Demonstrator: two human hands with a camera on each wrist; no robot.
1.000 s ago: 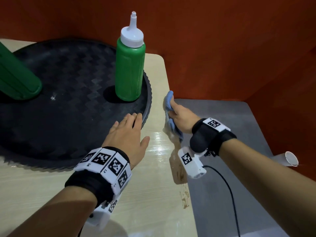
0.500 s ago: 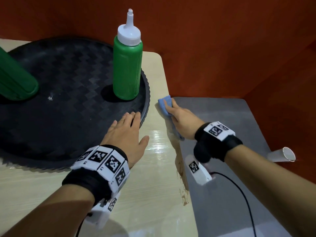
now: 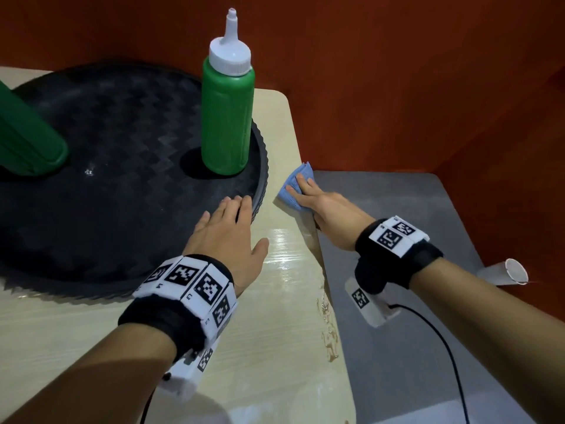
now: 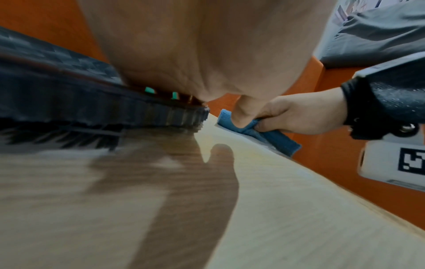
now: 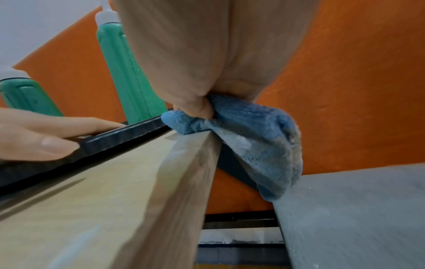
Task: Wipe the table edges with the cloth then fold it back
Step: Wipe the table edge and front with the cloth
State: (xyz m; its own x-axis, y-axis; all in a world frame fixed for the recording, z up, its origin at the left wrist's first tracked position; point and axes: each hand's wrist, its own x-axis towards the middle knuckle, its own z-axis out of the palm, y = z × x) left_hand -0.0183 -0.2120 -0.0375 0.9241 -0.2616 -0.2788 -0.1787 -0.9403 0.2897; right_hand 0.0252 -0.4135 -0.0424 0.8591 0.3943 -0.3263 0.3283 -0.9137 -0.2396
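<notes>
A small blue cloth (image 3: pixel 293 188) is draped over the right edge of the light wooden table (image 3: pixel 275 347), just beyond the tray. My right hand (image 3: pixel 308 195) grips it, with fingers on top and the cloth (image 5: pixel 253 134) bunched in the grip and hanging down the table's side face. In the left wrist view the cloth (image 4: pixel 273 135) wraps the edge under my right hand (image 4: pixel 299 116). My left hand (image 3: pixel 230 223) lies flat and empty on the table, its straight fingers resting on the tray rim.
A round black tray (image 3: pixel 122 142) holds a green squeeze bottle (image 3: pixel 227 117) and a second green bottle (image 3: pixel 24 139) at the left. Brown stains (image 3: pixel 328 335) mark the near right edge. Beyond it are a lower grey surface (image 3: pixel 397 301), a tipped white cup (image 3: pixel 504 272), and orange walls.
My right hand has turned from the table's side face to palm-down over the top edge, carrying the cloth slightly left onto the tabletop. My left hand has stayed put.
</notes>
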